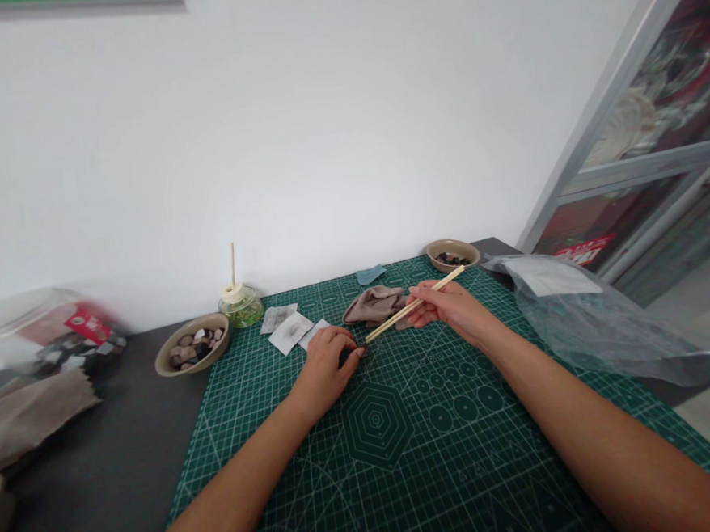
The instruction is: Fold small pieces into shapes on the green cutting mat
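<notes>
My right hand (447, 312) is closed around a pair of pale wooden chopsticks (415, 304), which slant down to the left. Their lower tips end just beside the fingertips of my left hand (328, 361). That hand is curled low over the green cutting mat (383, 491), thumb and fingers brought together. Something small and dark shows between them, but I cannot make out what it is. Just behind the chopsticks lies a crumpled brown cloth (373, 304). Smudged white paper squares (291, 333) lie beyond my left hand.
A bowl of stones (218, 352) and a glass jar with a stick (249, 310) stand at the left. Another bowl (468, 254) is at the back right, near a blue scrap (371, 274). A clear plastic bag (554, 325) covers the mat's right edge. A brown cloth (37, 414) lies far left.
</notes>
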`<action>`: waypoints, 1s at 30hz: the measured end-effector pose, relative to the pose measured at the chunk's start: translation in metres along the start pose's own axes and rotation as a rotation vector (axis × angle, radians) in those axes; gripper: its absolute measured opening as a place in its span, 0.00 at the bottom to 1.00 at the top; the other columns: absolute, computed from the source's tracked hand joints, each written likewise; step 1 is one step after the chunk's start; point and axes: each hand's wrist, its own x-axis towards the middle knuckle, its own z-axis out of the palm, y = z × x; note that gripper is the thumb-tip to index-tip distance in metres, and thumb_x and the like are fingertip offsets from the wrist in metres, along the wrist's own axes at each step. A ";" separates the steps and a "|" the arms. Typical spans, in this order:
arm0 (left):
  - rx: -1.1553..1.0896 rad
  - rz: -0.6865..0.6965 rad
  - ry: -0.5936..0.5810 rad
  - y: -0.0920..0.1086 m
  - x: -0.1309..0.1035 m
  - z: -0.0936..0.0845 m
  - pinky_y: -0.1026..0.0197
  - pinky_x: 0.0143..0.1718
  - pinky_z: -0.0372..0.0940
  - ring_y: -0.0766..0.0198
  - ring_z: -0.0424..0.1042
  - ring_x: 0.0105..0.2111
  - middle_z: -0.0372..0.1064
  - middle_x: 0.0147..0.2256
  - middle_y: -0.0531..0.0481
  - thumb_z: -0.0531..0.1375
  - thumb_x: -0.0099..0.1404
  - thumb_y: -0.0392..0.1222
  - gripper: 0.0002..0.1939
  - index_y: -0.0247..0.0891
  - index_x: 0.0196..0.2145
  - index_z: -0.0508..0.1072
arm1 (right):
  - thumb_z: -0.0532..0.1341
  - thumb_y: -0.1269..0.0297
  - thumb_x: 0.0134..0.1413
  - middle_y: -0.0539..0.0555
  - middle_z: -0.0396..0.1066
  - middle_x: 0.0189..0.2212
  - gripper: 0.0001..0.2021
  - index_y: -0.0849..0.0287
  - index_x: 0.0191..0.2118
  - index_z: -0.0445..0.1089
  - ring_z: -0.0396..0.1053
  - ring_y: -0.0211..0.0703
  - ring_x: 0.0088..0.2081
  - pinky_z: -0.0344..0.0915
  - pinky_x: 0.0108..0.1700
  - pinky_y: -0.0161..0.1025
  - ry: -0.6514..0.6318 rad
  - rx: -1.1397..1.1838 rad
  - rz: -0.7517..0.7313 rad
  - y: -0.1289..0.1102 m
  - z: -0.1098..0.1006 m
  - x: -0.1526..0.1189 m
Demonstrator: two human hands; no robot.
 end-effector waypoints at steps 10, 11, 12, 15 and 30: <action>0.017 -0.062 0.012 -0.002 -0.001 0.000 0.50 0.46 0.61 0.54 0.65 0.42 0.67 0.39 0.47 0.56 0.63 0.37 0.05 0.39 0.39 0.67 | 0.66 0.56 0.47 0.56 0.74 0.21 0.14 0.64 0.26 0.71 0.73 0.40 0.23 0.71 0.25 0.32 0.005 0.010 -0.006 0.000 0.001 0.001; 0.015 -0.064 0.004 -0.002 -0.001 -0.001 0.49 0.47 0.61 0.54 0.65 0.43 0.67 0.39 0.47 0.57 0.63 0.37 0.06 0.39 0.40 0.67 | 0.66 0.56 0.46 0.55 0.74 0.21 0.14 0.64 0.26 0.71 0.73 0.40 0.22 0.71 0.25 0.32 0.009 0.014 -0.007 0.000 0.001 0.001; 0.015 -0.067 -0.004 -0.001 -0.001 -0.001 0.49 0.48 0.60 0.54 0.65 0.44 0.67 0.40 0.46 0.57 0.62 0.37 0.08 0.39 0.41 0.67 | 0.66 0.56 0.46 0.55 0.74 0.20 0.14 0.64 0.26 0.71 0.73 0.40 0.22 0.71 0.25 0.32 0.012 0.018 -0.007 0.000 0.002 0.001; 0.029 -0.054 -0.025 0.001 -0.002 -0.001 0.48 0.50 0.59 0.52 0.63 0.47 0.65 0.43 0.45 0.59 0.60 0.35 0.16 0.40 0.47 0.67 | 0.67 0.56 0.45 0.55 0.74 0.20 0.14 0.64 0.25 0.71 0.73 0.40 0.22 0.71 0.24 0.32 0.019 0.025 -0.011 0.000 0.002 0.001; 0.084 -0.040 -0.021 0.007 -0.001 -0.002 0.47 0.49 0.57 0.52 0.62 0.46 0.65 0.42 0.47 0.60 0.58 0.35 0.11 0.40 0.41 0.68 | 0.66 0.56 0.45 0.55 0.74 0.20 0.14 0.64 0.26 0.71 0.72 0.40 0.22 0.71 0.24 0.32 0.005 0.030 -0.004 0.002 0.000 0.002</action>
